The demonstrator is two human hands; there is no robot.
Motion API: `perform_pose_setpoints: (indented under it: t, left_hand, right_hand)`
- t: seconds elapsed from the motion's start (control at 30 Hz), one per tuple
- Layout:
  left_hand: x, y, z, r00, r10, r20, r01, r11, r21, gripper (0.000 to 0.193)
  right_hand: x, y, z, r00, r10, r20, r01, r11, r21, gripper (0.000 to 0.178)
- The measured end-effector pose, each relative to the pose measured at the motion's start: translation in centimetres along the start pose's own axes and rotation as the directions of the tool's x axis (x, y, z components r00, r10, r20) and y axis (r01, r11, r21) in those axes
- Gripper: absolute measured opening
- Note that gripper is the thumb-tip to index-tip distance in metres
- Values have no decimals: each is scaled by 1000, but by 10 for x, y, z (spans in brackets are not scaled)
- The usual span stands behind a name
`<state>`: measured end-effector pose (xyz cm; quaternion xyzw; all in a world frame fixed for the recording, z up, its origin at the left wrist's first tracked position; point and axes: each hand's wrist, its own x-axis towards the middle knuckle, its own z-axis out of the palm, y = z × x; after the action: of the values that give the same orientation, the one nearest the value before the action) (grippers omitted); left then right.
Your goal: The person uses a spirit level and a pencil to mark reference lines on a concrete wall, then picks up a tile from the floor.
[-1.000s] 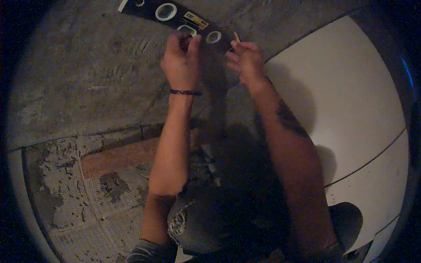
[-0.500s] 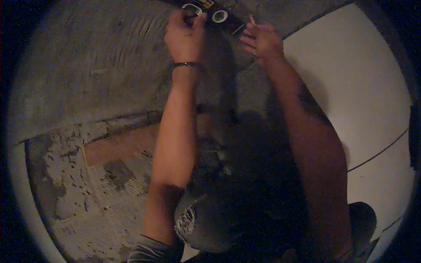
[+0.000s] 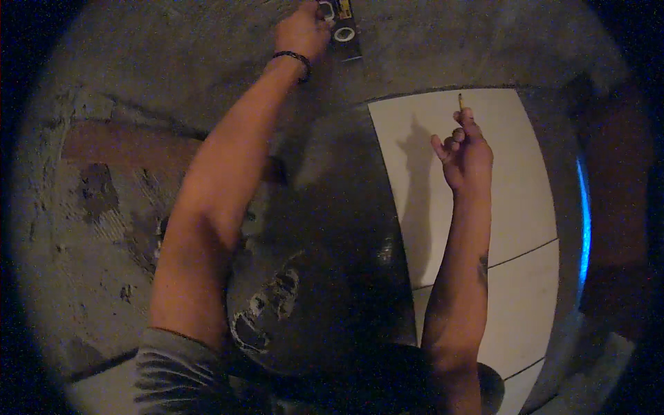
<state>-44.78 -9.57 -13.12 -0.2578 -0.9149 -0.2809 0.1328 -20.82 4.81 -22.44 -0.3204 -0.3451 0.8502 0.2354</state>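
On the left side of the frame, a reddish-brown strip [image 3: 128, 146] lies on the rough grey floor [image 3: 121, 225], partly behind my forearm. Near the middle of the upper edge, my left hand [image 3: 302, 33] has its fingers closed on a dark spirit level [image 3: 353, 48], at the white-rimmed opening [image 3: 332, 10]. This place is dim and cut by the frame, so I cannot be fully sure how deep the fingers go. The level looks stiff and rather light, smooth but not slippery; the opening should be a good place to hold, while its vials may be fragile. Its long axis runs nearly up and down in the frame, with the near end pointing downward and the rest beyond the upper edge. Right of the centre, above the white tiles [image 3: 484, 221], my right hand [image 3: 469, 153] holds a thin yellowish stick [image 3: 460, 102] between the fingers, its tip pointing upward.
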Motion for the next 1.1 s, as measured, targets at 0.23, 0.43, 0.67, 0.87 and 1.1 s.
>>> perform_pose_setpoints:
  t: [0.23, 0.43, 0.67, 0.87, 1.1]
  left_hand:
    - [-13, -9, 29, 999, 27, -34, -26, 999, 25, 38]
    - [-17, 37, 28, 999, -41, -5, 41, 999, -12, 38]
    - [4, 52, 61, 999, -43, 23, 43, 999, -2, 33]
    - [3, 66, 82, 1000, -2, 28, 3, 999, -39, 36]
    - [1, 64, 88, 999, -14, 37, 15, 999, -29, 40]
  right_hand:
    - [-5, -32, -30, 972, -62, 226, 49, 997, 64, 21]
    - [-3, -36, -33, 971, 3, 240, -9, 1000, 23, 24]
    - [37, -38, -46, 966, -3, 259, 4, 1000, -5, 25]
    - [55, -41, -57, 967, -17, 255, 13, 1000, 17, 26]
    - [49, -43, -62, 970, -24, 243, 25, 1000, 1, 27]
